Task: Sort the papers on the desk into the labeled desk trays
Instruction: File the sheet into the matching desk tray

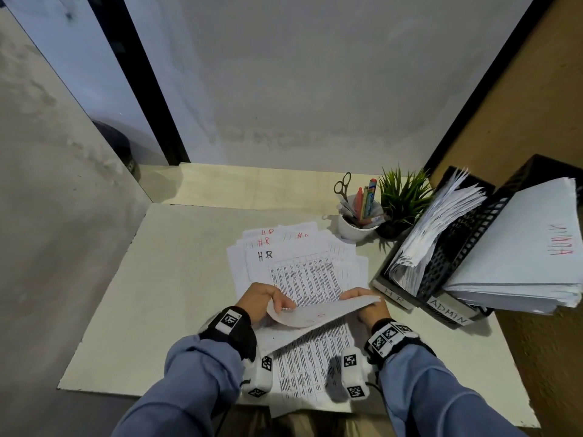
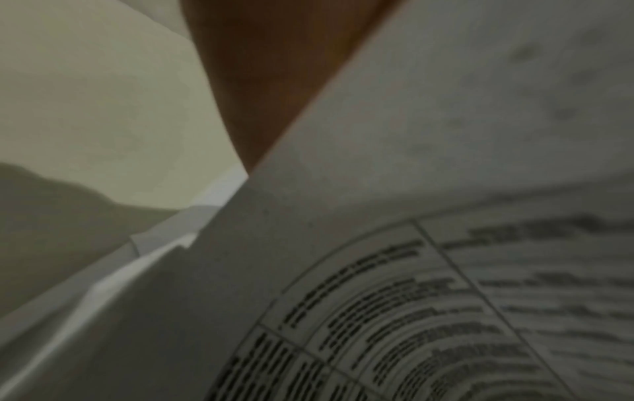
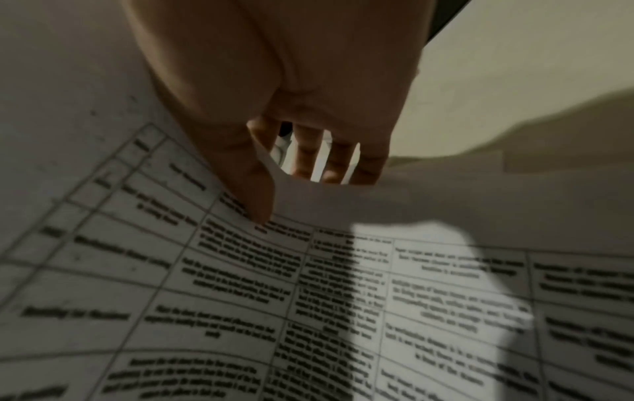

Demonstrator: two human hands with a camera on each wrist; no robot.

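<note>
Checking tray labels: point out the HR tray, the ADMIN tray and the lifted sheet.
HR tray (image 1: 393,294): head view, its front label.
ADMIN tray (image 1: 449,311): head view, its front label.
Lifted sheet (image 1: 318,313): head view, middle of its curled underside.

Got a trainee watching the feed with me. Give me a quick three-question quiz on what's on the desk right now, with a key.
1. True or false: both hands hold the lifted sheet.
2. Which tray sits nearer the pen cup? A) HR tray B) ADMIN tray
3. Fill in: the loose papers at the far end of the desk pile are marked ____.

Key:
1. True: the left hand and right hand each grip an end.
2. A: the HR tray lies between the cup and the ADMIN tray.
3. H.R
</note>
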